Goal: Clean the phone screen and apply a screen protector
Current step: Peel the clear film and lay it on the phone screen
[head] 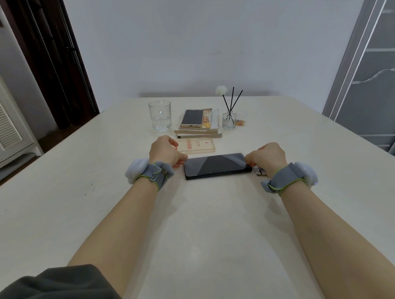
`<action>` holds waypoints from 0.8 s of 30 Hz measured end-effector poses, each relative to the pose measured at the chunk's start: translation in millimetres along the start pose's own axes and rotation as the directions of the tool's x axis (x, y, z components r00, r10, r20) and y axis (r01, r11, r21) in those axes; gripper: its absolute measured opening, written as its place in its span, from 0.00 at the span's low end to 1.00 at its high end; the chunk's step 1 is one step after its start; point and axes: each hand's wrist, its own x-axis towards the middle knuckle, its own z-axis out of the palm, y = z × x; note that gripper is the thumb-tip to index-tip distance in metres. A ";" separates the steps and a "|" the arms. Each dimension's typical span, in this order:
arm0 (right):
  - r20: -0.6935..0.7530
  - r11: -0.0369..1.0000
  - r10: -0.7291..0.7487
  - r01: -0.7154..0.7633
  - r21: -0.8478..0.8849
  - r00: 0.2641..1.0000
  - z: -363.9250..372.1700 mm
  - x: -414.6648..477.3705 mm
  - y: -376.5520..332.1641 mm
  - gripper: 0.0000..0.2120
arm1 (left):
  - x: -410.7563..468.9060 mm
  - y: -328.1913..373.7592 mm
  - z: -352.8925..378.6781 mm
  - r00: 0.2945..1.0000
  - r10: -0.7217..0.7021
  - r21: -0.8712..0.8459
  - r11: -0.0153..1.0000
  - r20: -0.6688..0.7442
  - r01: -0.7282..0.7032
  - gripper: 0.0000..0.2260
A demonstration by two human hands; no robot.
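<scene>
Phone: black rectangular smartphone, flat, screen up, middle of cream table.
Protector: clear thin film, over the screen.
Left hand: fingers curled, pinching film's left end.
Right hand: fingers curled, pinching film's right end.
Far: clear glass mug.

Bare table nearside; box, books just beyond phone.

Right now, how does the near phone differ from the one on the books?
The near phone is black, crosswise on the table, with the left hand and right hand pinching a clear film over it. The far phone is gold-edged, lengthwise on the books, untouched. Both face up, screens dark.
</scene>
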 end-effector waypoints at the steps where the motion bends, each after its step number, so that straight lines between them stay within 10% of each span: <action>1: -0.003 1.000 -0.003 0.003 -0.003 1.000 0.0 0.3 0.4 0.02 | 0.1 0.0 0.2 1.000 0.001 -0.002 1.000 0.000 -0.001 0.17; 24: -0.047 0.997 -0.069 0.070 0.021 0.996 5.9 2.4 2.2 0.06 | 4.5 -0.5 -0.4 1.000 0.006 0.017 1.000 -0.026 -0.005 0.11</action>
